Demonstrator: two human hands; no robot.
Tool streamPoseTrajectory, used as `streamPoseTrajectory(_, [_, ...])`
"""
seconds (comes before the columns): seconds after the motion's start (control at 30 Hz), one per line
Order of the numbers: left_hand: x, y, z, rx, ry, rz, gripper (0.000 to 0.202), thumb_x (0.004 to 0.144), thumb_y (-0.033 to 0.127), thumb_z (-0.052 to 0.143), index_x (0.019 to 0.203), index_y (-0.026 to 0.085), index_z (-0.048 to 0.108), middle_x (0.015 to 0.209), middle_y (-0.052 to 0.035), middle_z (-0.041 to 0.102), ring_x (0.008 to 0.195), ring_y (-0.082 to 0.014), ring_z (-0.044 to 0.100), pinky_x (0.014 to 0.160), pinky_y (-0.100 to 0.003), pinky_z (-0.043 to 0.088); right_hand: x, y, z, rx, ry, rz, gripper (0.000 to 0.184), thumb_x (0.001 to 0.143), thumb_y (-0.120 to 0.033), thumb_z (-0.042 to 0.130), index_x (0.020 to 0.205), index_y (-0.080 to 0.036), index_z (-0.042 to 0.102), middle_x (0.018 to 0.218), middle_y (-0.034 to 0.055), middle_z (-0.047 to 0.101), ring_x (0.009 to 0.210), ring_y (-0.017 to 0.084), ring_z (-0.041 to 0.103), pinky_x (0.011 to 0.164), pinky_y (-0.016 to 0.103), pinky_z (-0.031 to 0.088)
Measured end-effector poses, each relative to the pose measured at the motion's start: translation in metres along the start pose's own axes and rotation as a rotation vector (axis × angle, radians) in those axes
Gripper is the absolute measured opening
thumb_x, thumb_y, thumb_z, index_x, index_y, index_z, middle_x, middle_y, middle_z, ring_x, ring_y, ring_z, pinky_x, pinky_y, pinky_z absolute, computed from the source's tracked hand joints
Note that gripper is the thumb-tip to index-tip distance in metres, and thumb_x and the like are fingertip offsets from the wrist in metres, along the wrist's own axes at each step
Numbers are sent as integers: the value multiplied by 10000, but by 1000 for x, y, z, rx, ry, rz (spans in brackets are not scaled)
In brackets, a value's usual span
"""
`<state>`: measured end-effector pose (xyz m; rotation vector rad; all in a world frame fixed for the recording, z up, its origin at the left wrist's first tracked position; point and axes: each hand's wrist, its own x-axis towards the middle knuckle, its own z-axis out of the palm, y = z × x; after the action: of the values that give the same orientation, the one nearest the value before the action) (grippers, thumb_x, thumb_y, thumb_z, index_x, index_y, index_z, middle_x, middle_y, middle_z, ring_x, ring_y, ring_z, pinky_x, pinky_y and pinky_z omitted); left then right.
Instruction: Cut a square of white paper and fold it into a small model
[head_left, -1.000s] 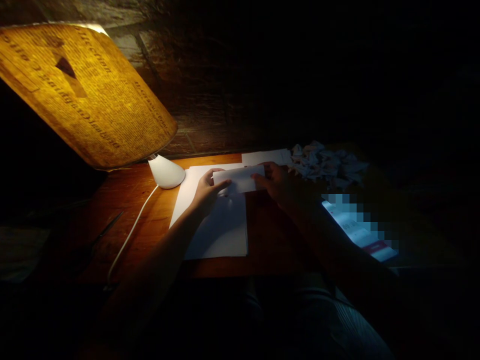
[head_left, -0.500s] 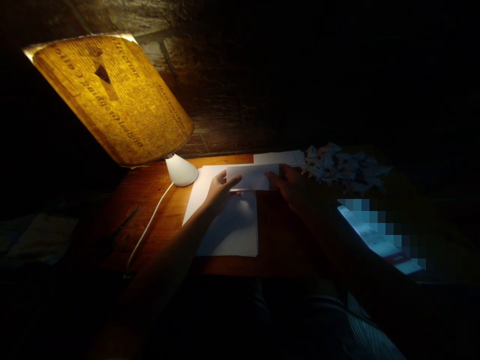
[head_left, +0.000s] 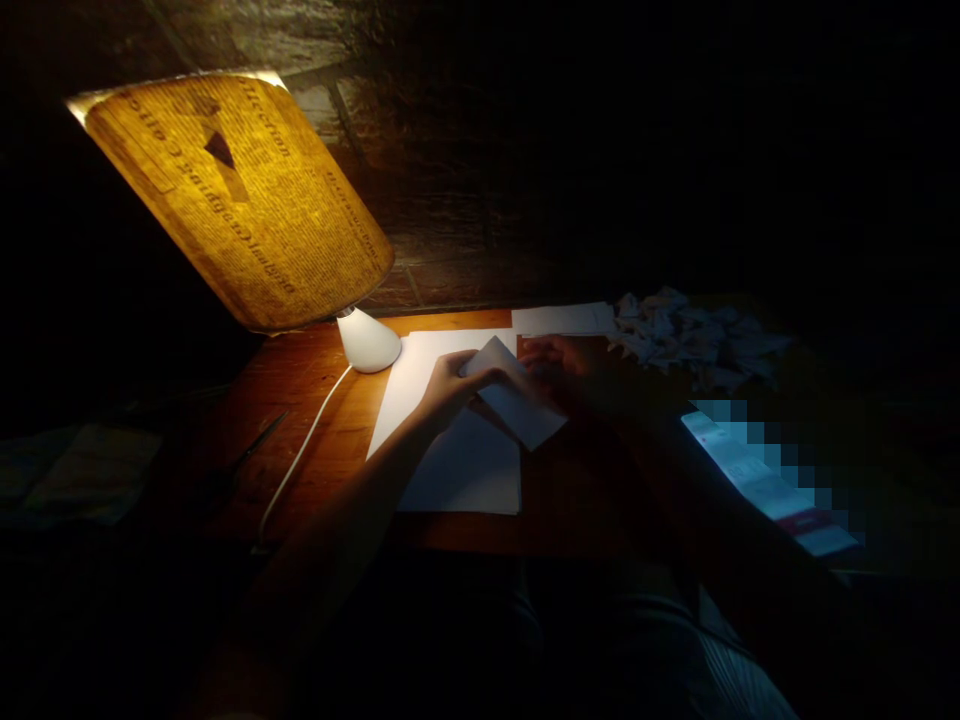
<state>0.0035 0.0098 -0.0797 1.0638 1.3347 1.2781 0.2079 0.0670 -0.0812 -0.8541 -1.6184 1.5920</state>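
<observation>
My left hand (head_left: 455, 385) is closed on a small piece of white paper (head_left: 531, 418), its thumb lying across the near face. The paper is tilted, one corner pointing up and another down to the right. My right hand (head_left: 559, 362) is at the paper's upper right edge; its fingers are dim and blurred, so their grip cannot be made out. Beneath both hands lie larger white sheets (head_left: 465, 470) on a wooden table (head_left: 315, 440).
At the left stands a lit lamp (head_left: 240, 200) with a printed shade and a white cord (head_left: 300, 455). Dark scissors (head_left: 247, 455) lie beside it. More paper (head_left: 562, 319) is at the back, near a heap of folded paper pieces (head_left: 690, 335). A glowing screen (head_left: 750, 480) is at the right.
The small paper has turned from level to slanting, its right end dropping. My right hand has shifted from its right end to its upper edge. The view has moved slightly.
</observation>
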Motion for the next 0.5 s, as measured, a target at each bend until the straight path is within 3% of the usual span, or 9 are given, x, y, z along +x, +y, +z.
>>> streamPoseTrajectory(0.13, [1, -5, 2, -11, -39, 20, 446, 574, 474, 924, 715, 140, 665, 609, -11, 611, 515, -106, 544, 445, -198, 412, -7, -2, 14, -113, -108, 46, 459, 689, -433, 878, 1044, -210, 692, 1020, 109, 773, 887, 295, 732, 736, 399, 589])
streamPoseTrajectory(0.3, [4, -12, 3, -105, -38, -26, 606, 583, 681, 872, 765, 152, 638, 610, -5, 624, 491, -116, 589, 445, -209, 446, -9, 1, 28, -163, 106, -28, 292, 767, -416, 830, 931, -213, 698, 859, 90, 765, 782, 280, 713, 671, 380, 566])
streamPoseTrajectory(0.5, [0, -12, 6, 82, -59, 44, 621, 675, 750, 785, 722, 156, 610, 521, 17, 575, 407, -100, 539, 383, -193, 373, -5, 7, 30, -187, 134, -82, 302, 798, -438, 800, 971, -219, 686, 854, 85, 749, 815, 274, 706, 707, 387, 581])
